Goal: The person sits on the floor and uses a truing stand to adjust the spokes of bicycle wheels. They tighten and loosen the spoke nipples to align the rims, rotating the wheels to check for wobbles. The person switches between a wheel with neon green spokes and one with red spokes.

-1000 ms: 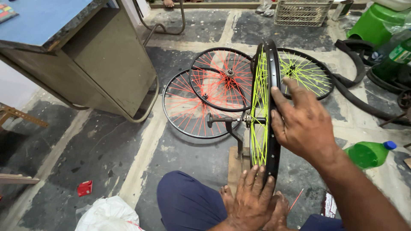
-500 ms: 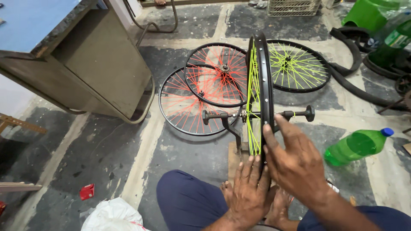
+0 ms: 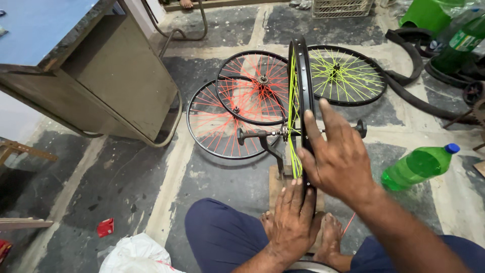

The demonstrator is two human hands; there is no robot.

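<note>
The upright wheel [image 3: 300,108], a black rim with yellow-green spokes, stands edge-on in a stand [image 3: 275,151] at the centre of the floor, its axle running left to right. The right hand [image 3: 337,159] lies flat against the right side of the rim, fingers spread and extended, not closed around it. The left hand [image 3: 292,222] rests against the lower left of the rim, fingers straight and pointing up, palm open; it clasps nothing.

Open room: bare concrete floor lies to the left of the stand, between it and the metal cabinet [image 3: 108,83]. To the right, floor is open as far as the green bottle [image 3: 419,166], which lies on its side near the right forearm.

Obstructions: two wheels with red spokes [image 3: 237,108] lie flat just behind and left of the upright wheel, overlapping each other. A flat wheel with yellow-green spokes [image 3: 343,76] lies behind and to the right. Black tyres [image 3: 409,71] curl along the far right. The person's bare feet [image 3: 331,235] sit at the base of the stand, directly under the rim. A white bag [image 3: 134,255] lies beside the left knee.
</note>
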